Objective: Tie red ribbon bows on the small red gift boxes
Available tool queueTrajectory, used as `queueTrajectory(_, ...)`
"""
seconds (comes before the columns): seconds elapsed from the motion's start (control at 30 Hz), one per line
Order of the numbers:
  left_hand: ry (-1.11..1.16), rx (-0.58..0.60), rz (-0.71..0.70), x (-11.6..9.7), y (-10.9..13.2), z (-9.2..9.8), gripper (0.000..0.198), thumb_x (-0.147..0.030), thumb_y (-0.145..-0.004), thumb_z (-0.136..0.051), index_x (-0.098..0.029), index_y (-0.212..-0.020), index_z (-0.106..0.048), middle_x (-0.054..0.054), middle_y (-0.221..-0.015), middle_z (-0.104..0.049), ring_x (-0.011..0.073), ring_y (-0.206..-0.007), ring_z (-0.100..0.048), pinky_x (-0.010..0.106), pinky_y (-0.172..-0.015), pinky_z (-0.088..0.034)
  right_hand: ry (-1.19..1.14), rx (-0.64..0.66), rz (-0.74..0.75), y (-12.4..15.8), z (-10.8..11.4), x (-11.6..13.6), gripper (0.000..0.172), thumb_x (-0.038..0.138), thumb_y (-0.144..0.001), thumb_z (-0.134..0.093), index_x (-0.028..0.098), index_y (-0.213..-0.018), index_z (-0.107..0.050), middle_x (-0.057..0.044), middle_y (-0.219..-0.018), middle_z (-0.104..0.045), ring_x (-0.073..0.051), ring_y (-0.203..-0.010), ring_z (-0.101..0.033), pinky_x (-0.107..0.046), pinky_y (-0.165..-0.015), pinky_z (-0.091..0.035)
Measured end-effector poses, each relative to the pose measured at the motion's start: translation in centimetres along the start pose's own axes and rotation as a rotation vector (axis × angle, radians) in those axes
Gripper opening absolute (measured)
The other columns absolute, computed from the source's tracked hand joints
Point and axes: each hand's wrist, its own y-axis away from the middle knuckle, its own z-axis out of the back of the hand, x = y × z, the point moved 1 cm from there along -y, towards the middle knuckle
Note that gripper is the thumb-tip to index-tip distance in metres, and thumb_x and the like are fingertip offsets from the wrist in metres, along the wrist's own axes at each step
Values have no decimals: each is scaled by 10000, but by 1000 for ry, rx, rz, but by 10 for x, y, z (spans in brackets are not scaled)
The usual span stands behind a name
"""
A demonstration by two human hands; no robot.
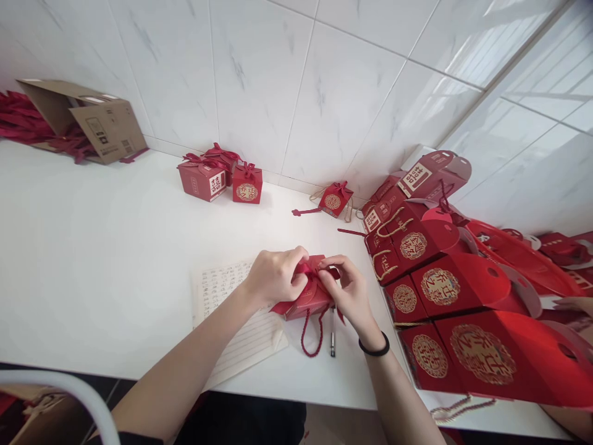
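Observation:
A red gift box [306, 304] stands in front of me, partly under my hands, with a dark red cord handle [312, 337] hanging on its near side. On top of the box is a red ribbon bow [311, 272]. My left hand [278, 275] has its fingers curled closed on the bow's left loop. On the other side, my right hand [345, 290] pinches the ribbon's right part between thumb and fingertips. Beneath and left of the box lies a sheet of handwritten paper [222, 296]. A pen [332, 334] rests just right of the cord.
Finished-looking small boxes [247, 183] with bows stand near the tiled wall, another box [336, 199] right of them. Large red boxes [440, 286] line the right side. A cardboard carton [111, 130] with ribbons is back left. Another person's hand [577, 304] shows far right.

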Motion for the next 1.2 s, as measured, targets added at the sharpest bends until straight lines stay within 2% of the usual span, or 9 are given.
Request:
queueTrajectory(0.13, 365, 325, 190, 6, -7, 16, 156, -275, -688, -532, -190, -818, -543, -65, -544, -528, 81, -464, -451, 206, -487, -358, 70, -118, -116, -10, 19, -4, 269, 442, -848, -496, 185, -816, -567, -28, -760, -584, -165, -740, -558, -275, -669, -449)
queueTrajectory(0.2, 512, 446, 324, 10, -9, 21, 147, -330, -748, -516, -186, -750, -546, -56, -539, -506, 76, -473, -432, 200, -474, -339, 137, -36, -209, -13, 27, -7, 389, 518, -859, -432, 177, -708, -544, -9, -638, -526, -152, -639, -515, -263, -603, -411)
queueTrajectory(0.3, 670, 554, 470, 13, -12, 24, 206, -367, -786, -504, -178, -709, -536, -50, -511, -496, 67, -439, -405, 194, -430, -308, 163, 128, -320, -15, 31, -9, 525, 621, -842, -374, 184, -556, -423, 19, -523, -393, -120, -513, -389, -250, -505, -321)
queueTrajectory(0.4, 805, 668, 559, 12, -13, 25, 177, -361, -768, -540, -183, -771, -537, -63, -430, -480, 70, -362, -387, 192, -369, -283, 103, 249, -370, -13, 30, -8, 543, 656, -810, -410, 197, -539, -306, 41, -522, -289, -94, -482, -272, -242, -465, -234)
queueTrajectory(0.47, 874, 725, 581, 10, -15, 27, 193, -368, -759, -558, -177, -748, -541, -55, -406, -486, 73, -336, -391, 194, -349, -272, 58, 321, -379, -13, 28, -8, 535, 646, -800, -446, 197, -550, -297, 46, -534, -268, -89, -488, -245, -241, -468, -212)
queueTrajectory(0.6, 885, 712, 621, 12, -17, 30, 337, -398, -756, -573, -163, -539, -467, -27, -426, -503, 58, -338, -413, 196, -360, -281, -42, 351, -381, -14, 29, -13, 518, 612, -764, -543, 191, -539, -341, 49, -528, -295, -86, -489, -251, -241, -476, -209)
queueTrajectory(0.97, 871, 725, 628, 14, -15, 25, 347, -365, -741, -600, -182, -546, -379, -33, -413, -534, 72, -350, -454, 190, -376, -287, -179, 339, -383, -16, 32, -25, 496, 560, -789, -573, 180, -552, -360, 55, -534, -321, -69, -473, -245, -223, -452, -193)
queueTrajectory(1.1, 881, 663, 637, 15, -15, 25, 234, -348, -736, -611, -181, -672, -459, -32, -468, -577, 86, -370, -492, 191, -377, -313, -168, 288, -391, -16, 31, -25, 497, 567, -778, -582, 179, -553, -368, 53, -530, -328, -65, -461, -243, -218, -433, -186)
queueTrajectory(1.2, 859, 646, 703, 20, -15, 28, 251, -404, -744, -594, -191, -813, -482, -17, -524, -624, 106, -376, -514, 200, -368, -324, -138, 277, -404, -15, 31, -24, 501, 600, -777, -554, 180, -565, -383, 45, -535, -349, -70, -460, -264, -220, -425, -193)
